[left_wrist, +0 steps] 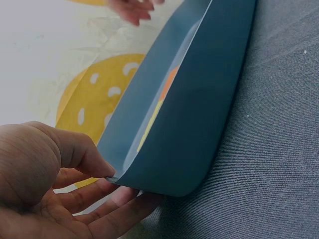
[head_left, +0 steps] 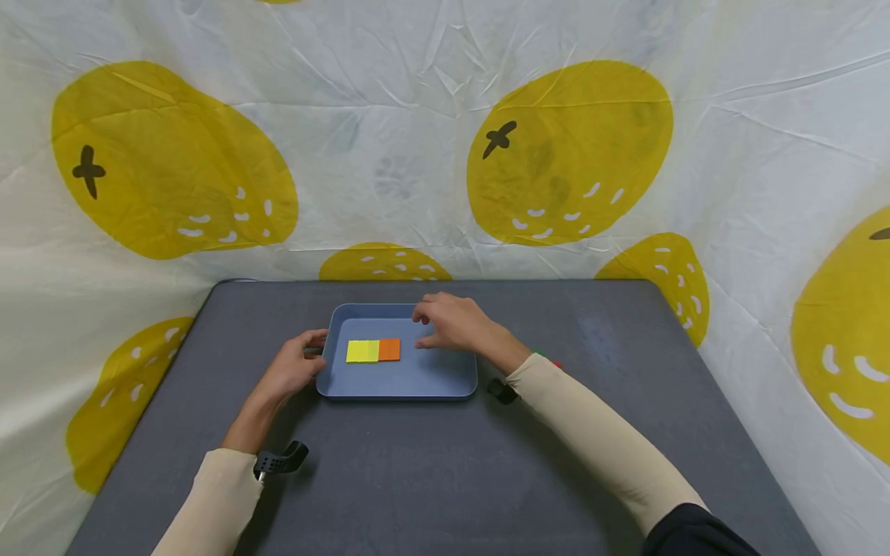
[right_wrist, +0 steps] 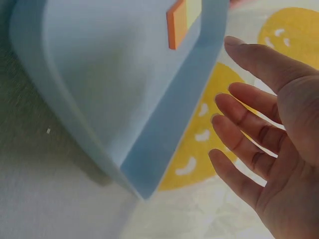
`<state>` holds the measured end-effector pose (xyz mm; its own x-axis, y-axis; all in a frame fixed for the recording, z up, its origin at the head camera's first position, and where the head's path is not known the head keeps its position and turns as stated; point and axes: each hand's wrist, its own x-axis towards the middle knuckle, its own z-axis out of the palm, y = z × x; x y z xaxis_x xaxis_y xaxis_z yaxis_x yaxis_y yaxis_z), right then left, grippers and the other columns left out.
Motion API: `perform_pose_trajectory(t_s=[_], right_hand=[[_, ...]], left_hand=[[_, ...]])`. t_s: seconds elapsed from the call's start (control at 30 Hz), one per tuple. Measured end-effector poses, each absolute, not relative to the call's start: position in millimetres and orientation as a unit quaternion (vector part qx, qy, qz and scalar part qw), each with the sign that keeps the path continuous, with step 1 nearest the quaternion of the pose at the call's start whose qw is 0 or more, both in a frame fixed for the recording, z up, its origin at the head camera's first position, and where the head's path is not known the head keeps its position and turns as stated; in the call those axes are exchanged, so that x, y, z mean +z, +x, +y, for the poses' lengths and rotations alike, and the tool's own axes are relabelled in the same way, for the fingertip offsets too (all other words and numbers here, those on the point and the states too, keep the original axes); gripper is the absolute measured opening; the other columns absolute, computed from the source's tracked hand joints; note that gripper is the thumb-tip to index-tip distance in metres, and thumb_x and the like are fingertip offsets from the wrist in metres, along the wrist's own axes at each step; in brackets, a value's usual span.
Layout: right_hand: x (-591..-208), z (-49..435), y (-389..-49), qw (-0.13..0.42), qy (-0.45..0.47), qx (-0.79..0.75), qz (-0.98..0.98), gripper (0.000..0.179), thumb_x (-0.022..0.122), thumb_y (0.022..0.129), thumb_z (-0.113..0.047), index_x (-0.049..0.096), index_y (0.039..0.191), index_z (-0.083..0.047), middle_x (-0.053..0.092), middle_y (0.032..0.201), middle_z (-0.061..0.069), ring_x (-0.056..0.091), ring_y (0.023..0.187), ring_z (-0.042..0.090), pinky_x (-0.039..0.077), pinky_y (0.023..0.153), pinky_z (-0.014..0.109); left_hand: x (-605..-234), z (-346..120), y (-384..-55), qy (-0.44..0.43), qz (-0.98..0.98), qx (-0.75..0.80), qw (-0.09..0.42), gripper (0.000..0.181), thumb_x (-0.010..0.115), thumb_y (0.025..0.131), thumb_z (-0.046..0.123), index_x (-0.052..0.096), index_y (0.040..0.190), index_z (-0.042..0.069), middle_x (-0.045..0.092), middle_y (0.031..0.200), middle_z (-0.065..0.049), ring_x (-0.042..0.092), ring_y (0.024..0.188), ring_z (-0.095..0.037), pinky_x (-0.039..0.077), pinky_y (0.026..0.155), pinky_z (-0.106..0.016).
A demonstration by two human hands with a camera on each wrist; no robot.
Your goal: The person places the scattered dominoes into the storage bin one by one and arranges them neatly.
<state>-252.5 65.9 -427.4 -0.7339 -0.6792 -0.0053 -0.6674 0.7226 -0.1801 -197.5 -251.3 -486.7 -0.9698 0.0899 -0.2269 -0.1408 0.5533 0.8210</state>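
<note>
Beige sleeves [head_left: 212, 506] reach toward a blue tray [head_left: 445, 378]

On the left, the left hand [head_left: 288, 371] pinches the tray's left rim between thumb and fingers. The tray is on a dark grey table [head_left: 417, 479]. Inside it, left of centre, a yellow strip [head_left: 361, 351] and an orange square tile [head_left: 389, 350] lie edge to edge. Farther right, the right hand [head_left: 455, 323] hovers above the tray's right half, fingers loosely bent, apart from the thumb, gripping nothing. Beyond its wrist, a green piece [head_left: 538, 354] and a red piece [head_left: 557, 364] show, mostly hidden.

No text, label, brand or number can be read on the tray [head_left: 445, 380], the tiles [head_left: 373, 350], the table [head_left: 445, 471] or the straps [head_left: 281, 460]; the cloth [head_left: 382, 116] bears dark cross-shaped marks [head_left: 88, 171], no letters.
</note>
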Motion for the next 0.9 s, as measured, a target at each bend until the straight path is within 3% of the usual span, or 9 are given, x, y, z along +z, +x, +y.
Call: perform_pose_trajectory(t_s=[0.6, 0.9], right_hand=[[-424, 140, -229, 0.015, -0.323, -0.115, 0.939, 0.039, 0.084, 0.084, -0.034, 0.073, 0.116, -0.017, 0.068, 0.106, 0.000, 0.063, 0.098, 0.020, 0.054, 0.072, 0.040], [-433, 168, -215, 0.031, -0.289, -0.116, 0.950, 0.042, 0.085, 0.081, -0.037, 0.073, 0.116, -0.017, 0.068, 0.103, -0.002, 0.063, 0.097, 0.018, 0.053, 0.071, 0.041]], left_hand=[[-485, -253, -197, -0.014, 0.871, 0.475, 0.123, 0.062, 0.051, 0.095, -0.001, 0.034, 0.155, 0.000, 0.045, 0.147, -0.027, 0.055, 0.121, -0.040, 0.052, 0.077, -0.037], [-484, -253, -197, -0.014, 0.868, 0.480, 0.127, 0.063, 0.051, 0.096, -0.001, 0.034, 0.156, 0.000, 0.044, 0.147, -0.027, 0.055, 0.122, -0.040, 0.052, 0.077, -0.037]])
